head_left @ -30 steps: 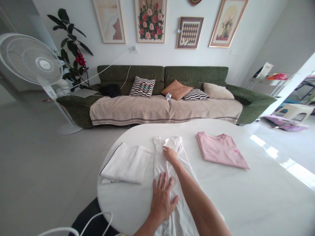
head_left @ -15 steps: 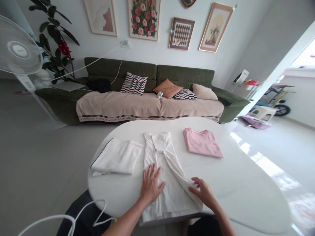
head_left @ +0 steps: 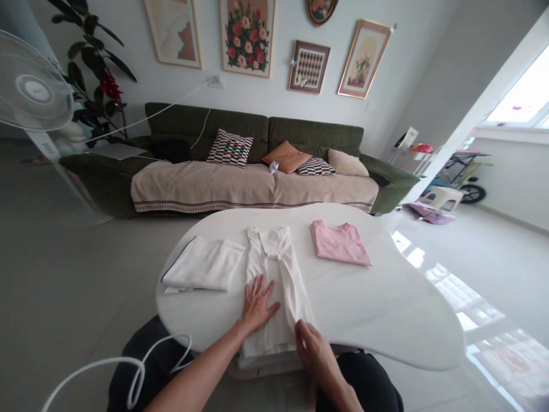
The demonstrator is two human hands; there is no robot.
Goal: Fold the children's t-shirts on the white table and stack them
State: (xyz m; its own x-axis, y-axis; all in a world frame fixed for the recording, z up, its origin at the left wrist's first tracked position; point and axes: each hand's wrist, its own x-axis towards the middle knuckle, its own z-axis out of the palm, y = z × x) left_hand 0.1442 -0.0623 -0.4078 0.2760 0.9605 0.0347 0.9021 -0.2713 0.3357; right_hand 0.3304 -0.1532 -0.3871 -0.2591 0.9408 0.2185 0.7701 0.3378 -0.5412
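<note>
A white shirt [head_left: 279, 286] lies lengthwise on the white table, its neckline away from me and its sides folded inward. My left hand [head_left: 258, 304] rests flat on the middle of it with the fingers spread. At the shirt's lower right edge, my right hand [head_left: 313, 348] is closed, thumb and fingers pinching the cloth. To the left sits a folded white garment [head_left: 206, 264] with a dark trim line along one edge. A folded pink T-shirt [head_left: 341, 243] is on the right, apart from both hands.
The white table [head_left: 381, 309] has a curved edge close to my knees. A white cable [head_left: 141, 366] loops at the lower left near my leg. Behind the table stands a green sofa [head_left: 317, 134] with cushions, and a fan [head_left: 36, 88] is at the far left.
My right hand has gone from loosely open beside the shirt to pinching its edge, and has moved left. The shirt's lower right side has come inward, making it narrower. My left hand stays flat.
</note>
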